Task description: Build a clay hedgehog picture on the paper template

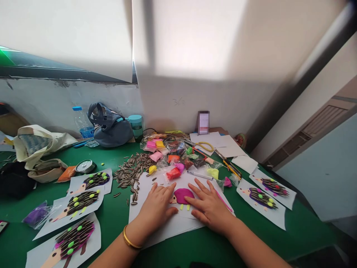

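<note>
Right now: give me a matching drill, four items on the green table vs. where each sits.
Items:
1. magenta clay body
2. sunflower seeds
3. water bottle
4. yellow-handled scissors

Places:
A. far left, against the wall beside the grey bag
B. between the left hand and right hand
C. right of the clay packets, over white sheets
D. loose pile left of the clay packets

Pairs: 1-B, 2-D, 3-A, 4-C
</note>
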The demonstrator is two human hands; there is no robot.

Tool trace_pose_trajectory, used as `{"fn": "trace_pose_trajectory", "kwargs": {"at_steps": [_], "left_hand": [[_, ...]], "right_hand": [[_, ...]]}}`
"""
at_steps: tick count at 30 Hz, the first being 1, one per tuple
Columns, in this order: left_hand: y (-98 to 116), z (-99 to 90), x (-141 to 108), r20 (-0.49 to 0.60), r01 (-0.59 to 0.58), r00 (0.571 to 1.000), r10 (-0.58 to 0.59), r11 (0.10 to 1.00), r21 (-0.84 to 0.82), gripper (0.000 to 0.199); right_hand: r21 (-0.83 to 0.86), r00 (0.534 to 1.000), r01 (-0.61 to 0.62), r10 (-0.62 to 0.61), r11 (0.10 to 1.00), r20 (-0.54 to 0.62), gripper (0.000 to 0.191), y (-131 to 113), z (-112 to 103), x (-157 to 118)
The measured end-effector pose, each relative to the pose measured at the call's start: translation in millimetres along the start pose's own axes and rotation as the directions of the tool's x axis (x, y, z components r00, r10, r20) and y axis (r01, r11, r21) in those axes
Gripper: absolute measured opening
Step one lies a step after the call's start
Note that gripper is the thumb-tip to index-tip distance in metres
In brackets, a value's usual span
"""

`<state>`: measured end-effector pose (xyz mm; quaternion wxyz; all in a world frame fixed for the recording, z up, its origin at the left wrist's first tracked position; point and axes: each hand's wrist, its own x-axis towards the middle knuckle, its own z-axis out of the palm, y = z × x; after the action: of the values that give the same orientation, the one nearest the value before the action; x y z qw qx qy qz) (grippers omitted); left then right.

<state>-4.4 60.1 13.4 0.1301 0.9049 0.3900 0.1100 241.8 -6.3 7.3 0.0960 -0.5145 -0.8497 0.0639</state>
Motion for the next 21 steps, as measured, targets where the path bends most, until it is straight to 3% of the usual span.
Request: {"fn": "trace_pose_trajectory", "kwargs": {"at_steps": [16,21], "left_hand": [[0.7,0.4,0.8,0.004,0.022,1.000,-0.022,1.000,-0.014,0.072],[1.0,0.5,0.5,-0.009,0.013,1.000,-0.013,1.000,-0.024,0.073]], "right_hand": [[0.041,0.995,0.070,-0.072,0.997,0.069,0.057,-6.8,5.2,14.8],[0.045,0.997,0.026,-0.029,0.999,0.069,0.064,-5.0,6.0,16.5]]}}
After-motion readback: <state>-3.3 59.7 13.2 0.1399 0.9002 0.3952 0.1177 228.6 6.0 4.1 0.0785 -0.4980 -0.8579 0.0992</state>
